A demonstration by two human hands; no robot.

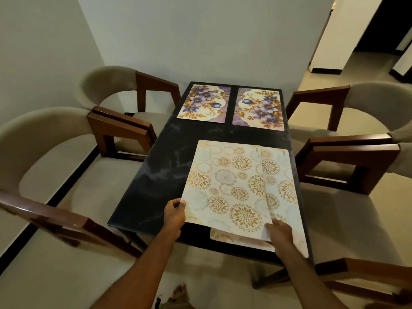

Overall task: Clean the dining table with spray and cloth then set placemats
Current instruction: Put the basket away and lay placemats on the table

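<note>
A dark marble dining table [160, 166] fills the middle of the head view. Two purple floral placemats lie side by side at its far end, one on the left [204, 103] and one on the right [258, 109]. At the near end, my left hand [175, 211] pinches the near left corner of a cream placemat with gold circles [227, 186]. My right hand [279, 230] grips its near right corner. Under it lies a second cream placemat [285, 186], shifted to the right. Another mat edge [236, 239] peeks out below at the table's front edge.
Four wooden chairs with beige upholstery surround the table: two on the left [116, 101] [55, 166] and two on the right [347, 108] [356, 170]. A wall stands behind the table. A doorway [379, 25] opens at the far right. My foot [180, 293] shows on the floor.
</note>
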